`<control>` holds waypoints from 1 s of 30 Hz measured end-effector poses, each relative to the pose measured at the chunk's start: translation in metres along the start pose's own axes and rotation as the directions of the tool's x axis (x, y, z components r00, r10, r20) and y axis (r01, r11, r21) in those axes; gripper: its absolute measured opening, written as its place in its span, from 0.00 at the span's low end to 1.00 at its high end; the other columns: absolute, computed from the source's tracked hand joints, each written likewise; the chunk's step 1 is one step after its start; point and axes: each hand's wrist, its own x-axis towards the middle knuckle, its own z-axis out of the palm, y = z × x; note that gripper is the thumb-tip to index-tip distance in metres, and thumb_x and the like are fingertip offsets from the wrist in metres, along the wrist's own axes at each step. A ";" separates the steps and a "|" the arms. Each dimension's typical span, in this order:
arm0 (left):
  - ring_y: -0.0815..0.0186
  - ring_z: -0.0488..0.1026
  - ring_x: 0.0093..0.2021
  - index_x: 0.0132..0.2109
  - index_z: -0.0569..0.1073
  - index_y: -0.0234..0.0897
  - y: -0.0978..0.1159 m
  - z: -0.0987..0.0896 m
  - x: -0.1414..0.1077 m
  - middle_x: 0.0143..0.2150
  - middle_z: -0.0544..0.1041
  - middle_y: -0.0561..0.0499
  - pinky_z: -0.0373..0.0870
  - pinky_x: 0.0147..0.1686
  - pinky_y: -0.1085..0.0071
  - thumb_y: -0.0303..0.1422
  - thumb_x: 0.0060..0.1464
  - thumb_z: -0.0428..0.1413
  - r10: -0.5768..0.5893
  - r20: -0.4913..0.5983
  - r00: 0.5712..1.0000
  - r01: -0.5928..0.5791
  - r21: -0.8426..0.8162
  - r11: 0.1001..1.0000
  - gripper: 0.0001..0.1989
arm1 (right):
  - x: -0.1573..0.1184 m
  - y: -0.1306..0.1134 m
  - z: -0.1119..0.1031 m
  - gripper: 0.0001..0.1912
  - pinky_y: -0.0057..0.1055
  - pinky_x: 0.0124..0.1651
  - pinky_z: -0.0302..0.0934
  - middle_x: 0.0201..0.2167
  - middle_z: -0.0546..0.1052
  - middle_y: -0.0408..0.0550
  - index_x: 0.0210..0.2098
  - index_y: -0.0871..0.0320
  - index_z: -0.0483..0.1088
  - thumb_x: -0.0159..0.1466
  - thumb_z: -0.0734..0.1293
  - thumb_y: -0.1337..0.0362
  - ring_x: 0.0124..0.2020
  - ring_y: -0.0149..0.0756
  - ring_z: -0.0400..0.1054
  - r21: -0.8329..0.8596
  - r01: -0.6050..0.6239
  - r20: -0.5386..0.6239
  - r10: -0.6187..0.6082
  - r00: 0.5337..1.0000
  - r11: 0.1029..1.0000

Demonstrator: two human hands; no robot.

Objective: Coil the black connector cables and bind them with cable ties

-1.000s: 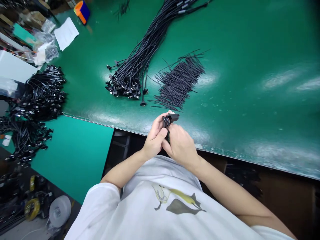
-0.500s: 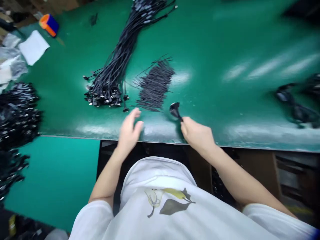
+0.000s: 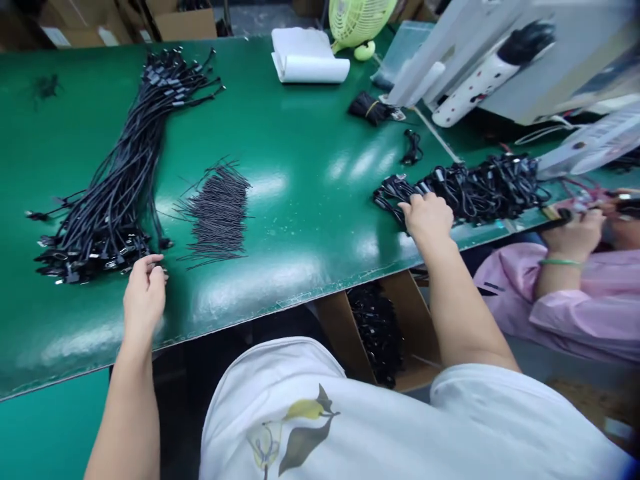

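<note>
- I see both hands set wide apart over the green table point(image 3: 310, 233).
- My right hand point(image 3: 429, 217) reaches onto the left end of a row of coiled black cables point(image 3: 483, 190), near the table's front edge; its fingers bend down over them, and I cannot tell whether they grip one.
- My left hand point(image 3: 144, 297) is at the connector ends of the long black cables point(image 3: 133, 150), thumb and fingers curled; whether it pinches a connector I cannot make out.
- Between my hands, nearer the left, I have a flat pile of thin black strips point(image 3: 220, 217).
- Beyond the coiled row lie a single small coil point(image 3: 413, 148) and a black bundle point(image 3: 369, 108) with a band around it.
- Below the table edge I see a cardboard box point(image 3: 417, 333) with black cables inside.
- To my right, a co-worker's hand point(image 3: 575, 237) is at the table edge, above a pink sleeve point(image 3: 595, 317).
- At the far edge, a light-green fan point(image 3: 357, 21) stands beside a white sheet point(image 3: 310, 63) with a rolled front.
</note>
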 end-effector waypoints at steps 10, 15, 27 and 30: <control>0.73 0.73 0.32 0.36 0.68 0.37 0.060 -0.030 -0.019 0.34 0.75 0.53 0.70 0.33 0.77 0.39 0.51 0.64 0.092 -0.026 0.995 -0.077 -0.780 0.622 0.14 | -0.040 -0.160 -0.053 0.23 0.50 0.53 0.65 0.52 0.75 0.58 0.60 0.50 0.67 0.67 0.61 0.55 0.48 0.48 0.72 0.604 0.547 -0.237 -0.524 0.818 0.580; 0.74 0.71 0.29 0.43 0.66 0.38 0.079 -0.023 -0.042 0.32 0.74 0.56 0.67 0.32 0.75 0.32 0.50 0.61 0.132 0.120 0.984 0.029 -0.836 0.547 0.14 | -0.073 -0.340 -0.103 0.39 0.36 0.48 0.70 0.63 0.66 0.58 0.73 0.55 0.45 0.67 0.63 0.59 0.39 0.34 0.73 0.768 0.637 -0.331 -0.809 0.485 0.067; 0.75 0.58 0.21 0.51 0.75 0.33 0.008 -0.068 -0.091 0.21 0.64 0.58 0.55 0.25 0.75 0.35 0.53 0.59 0.064 0.488 0.870 0.383 -0.753 0.535 0.18 | 0.086 -0.407 -0.177 0.24 0.37 0.47 0.65 0.47 0.77 0.57 0.45 0.63 0.72 0.75 0.50 0.56 0.47 0.36 0.68 0.301 0.794 -0.492 -0.628 0.604 0.528; 0.79 0.44 0.14 0.33 0.74 0.33 -0.012 -0.073 -0.089 0.15 0.49 0.63 0.44 0.16 0.78 0.42 0.58 0.58 0.205 0.566 0.799 0.459 -0.793 0.400 0.15 | 0.098 -0.362 -0.206 0.30 0.46 0.52 0.59 0.54 0.73 0.62 0.51 0.65 0.71 0.75 0.45 0.55 0.58 0.48 0.64 0.225 0.788 -0.631 -0.531 0.566 0.573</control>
